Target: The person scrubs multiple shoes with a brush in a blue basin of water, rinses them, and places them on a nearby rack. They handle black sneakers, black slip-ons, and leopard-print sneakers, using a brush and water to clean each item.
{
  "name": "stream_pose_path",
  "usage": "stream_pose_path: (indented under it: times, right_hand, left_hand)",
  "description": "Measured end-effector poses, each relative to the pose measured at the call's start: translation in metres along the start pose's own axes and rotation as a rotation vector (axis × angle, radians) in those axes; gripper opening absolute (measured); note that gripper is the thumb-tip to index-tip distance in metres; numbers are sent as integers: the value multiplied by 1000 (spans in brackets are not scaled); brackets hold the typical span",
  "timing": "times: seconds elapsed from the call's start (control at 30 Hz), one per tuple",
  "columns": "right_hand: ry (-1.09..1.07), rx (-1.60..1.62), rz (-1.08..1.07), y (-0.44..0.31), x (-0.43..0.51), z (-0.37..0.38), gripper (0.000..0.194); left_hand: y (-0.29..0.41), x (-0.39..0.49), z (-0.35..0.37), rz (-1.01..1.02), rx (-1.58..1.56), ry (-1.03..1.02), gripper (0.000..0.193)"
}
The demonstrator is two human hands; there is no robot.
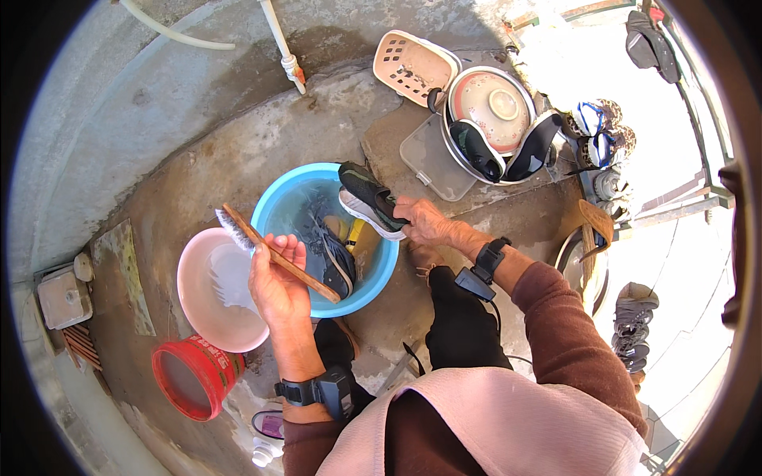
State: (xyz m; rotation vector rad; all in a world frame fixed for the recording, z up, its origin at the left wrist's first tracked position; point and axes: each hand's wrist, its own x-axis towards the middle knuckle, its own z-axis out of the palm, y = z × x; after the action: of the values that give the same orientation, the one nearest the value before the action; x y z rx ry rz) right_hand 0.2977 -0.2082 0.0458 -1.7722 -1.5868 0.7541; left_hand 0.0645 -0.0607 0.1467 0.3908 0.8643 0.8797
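Note:
My left hand (278,276) holds a wooden-handled scrub brush (280,256), its white bristles facing up and left. In my right hand (424,219) is the heel end of a black shoe with a white sole (370,202), tilted over the far right rim of a blue basin (386,268). Water fills part of that basin. Inside it lie a dark blue shoe (338,259) and a yellow item (355,235), partly under water. Left of the blue basin stands a pale pink basin (193,256) with whitish water.
Behind, a lidded pot (476,101) carries two black shoes (476,149), beside a perforated plastic basket (411,62). A red bucket (199,375) stands at left. More shoes (632,324) line the right side. A white pipe (280,35) comes down the wall.

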Motion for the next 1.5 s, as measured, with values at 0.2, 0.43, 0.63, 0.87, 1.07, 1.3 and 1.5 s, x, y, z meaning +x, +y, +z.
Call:
stream_pose_path:
  times: [0.2, 0.43, 0.63, 0.87, 1.07, 1.3, 1.5]
  right_hand:
    - [224, -41, -25, -8, -17, -44, 15]
    - [503, -228, 84, 14, -54, -135, 26]
    - [622, -486, 251, 88, -84, -166, 25]
    - [530, -691, 585, 136, -96, -155, 28]
    - [381, -732, 767, 122, -91, -152, 33]
    - [490, -663, 598, 104, -90, -133, 34]
    - [498, -382, 515, 101, -74, -105, 40]
  left_hand:
    - [-3, 4, -3, -14, 32, -11, 23]
    - [-7, 4, -2, -16, 73, -28, 24]
    - [-13, 6, -1, -32, 85, -24, 24]
    - [-16, 9, -1, -33, 100, -12, 24]
    - [-20, 11, 1, -64, 102, -3, 24]
    - [-21, 9, 4, -48, 131, 17, 24]
    - [-23, 9, 4, -102, 126, 9, 23]
